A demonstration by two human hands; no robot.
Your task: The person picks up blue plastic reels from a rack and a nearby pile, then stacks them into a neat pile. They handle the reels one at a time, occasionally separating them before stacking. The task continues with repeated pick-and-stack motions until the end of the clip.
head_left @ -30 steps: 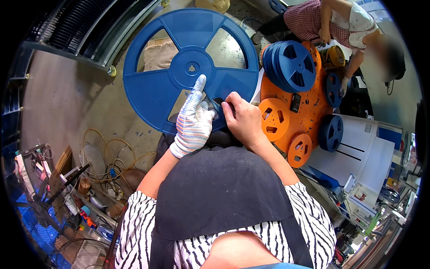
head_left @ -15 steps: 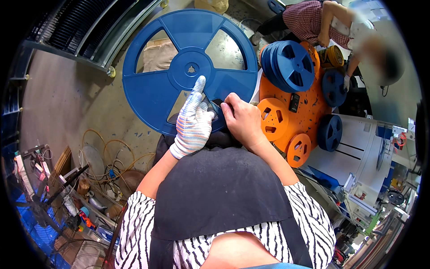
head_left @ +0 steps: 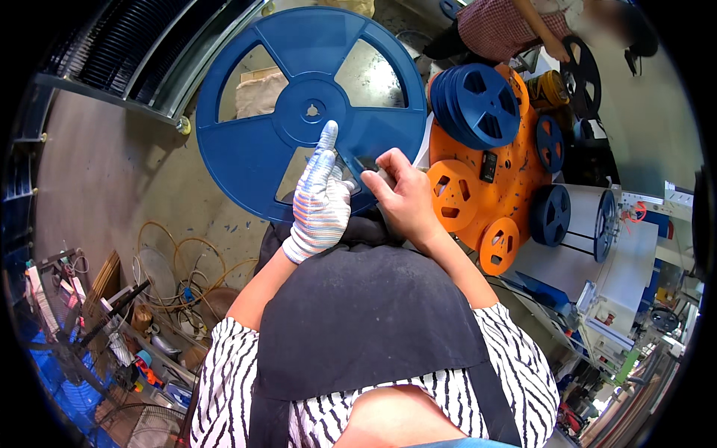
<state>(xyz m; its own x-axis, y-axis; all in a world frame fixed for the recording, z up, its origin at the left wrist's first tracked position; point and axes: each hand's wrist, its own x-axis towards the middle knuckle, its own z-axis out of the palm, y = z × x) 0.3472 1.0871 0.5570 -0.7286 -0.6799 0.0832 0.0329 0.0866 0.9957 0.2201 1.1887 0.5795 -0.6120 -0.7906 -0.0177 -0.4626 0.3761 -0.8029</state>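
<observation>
A large blue plastic reel [head_left: 250, 153], with a hub and cut-out windows, stands in front of my body. My left hand [head_left: 320, 203], in a striped white knit glove, grips its near part at a window, one finger stretched toward the hub. My bare right hand [head_left: 403, 193] is closed, thumb against fingers, at the reel's near right part. Between those fingertips is a small dark, flat tool [head_left: 368, 163] that looks like a blade; most of it is hidden by the hand.
To the right, an orange round table [head_left: 489, 213] bears a stack of blue reels [head_left: 478, 108] and orange reels [head_left: 452, 196]. Beyond it a co-worker [head_left: 502, 30] handles a dark reel [head_left: 581, 77]. Hoses [head_left: 175, 246] and clutter lie at lower left; a metal rack [head_left: 123, 56] stands upper left.
The large reel has shifted slightly left and up. My right hand's fingers have spread a little around the small tool. The co-worker has moved and now handles a dark reel.
</observation>
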